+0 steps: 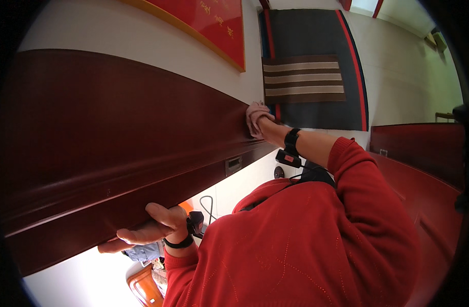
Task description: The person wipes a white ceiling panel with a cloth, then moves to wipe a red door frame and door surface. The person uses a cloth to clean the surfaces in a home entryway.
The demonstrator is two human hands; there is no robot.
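Observation:
My right hand, at the end of an outstretched arm, presses a pink cloth against the dark red wooden door frame. The cloth covers most of its fingers. Lower left, my left hand is by the frame's near edge with its fingers apart, and it holds nothing. Its fingertips seem to touch the wood, though the exact contact is hard to tell. A metal strike plate is set into the frame between my two hands. Both wrists carry a black strap with a small device.
A red door stands at the right. Beyond the frame, a striped mat overlaps a grey rug with red stripes. A red framed panel with writing hangs on the wall. An orange-brown wooden chair is at lower left.

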